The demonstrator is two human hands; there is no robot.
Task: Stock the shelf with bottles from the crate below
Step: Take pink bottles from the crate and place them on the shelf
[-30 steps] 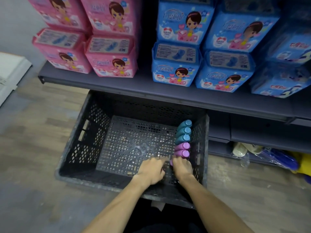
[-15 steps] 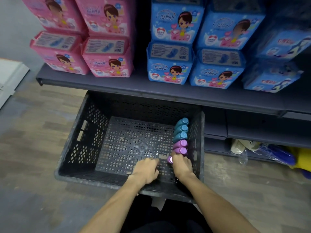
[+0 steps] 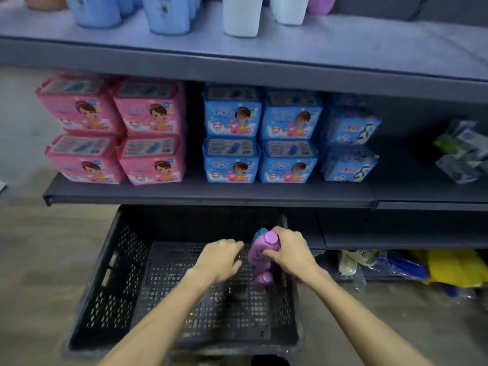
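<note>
The black crate sits on the floor, its far rim tucked under the front edge of the lower shelf. Inside the crate, the left and middle of the perforated bottom lie bare, from the left wall across to the hands. Above the crate's left half, pink packs are stacked two high on the lower shelf, set back a little from its front edge.

The left hand hovers over the crate's middle, fingers loosely curled, its grip released and holding nothing, just beside the bottle. The right hand, near the crate's right wall, has its grip wrapped round a purple bottle lifted above the crate bottom. A second purple bottle stands below it against the right wall, and a teal cap shows just behind.

Above the crate's right half stand blue packs. Higher up, the upper shelf carries pale containers toward its left, with bare shelf to the right.
</note>
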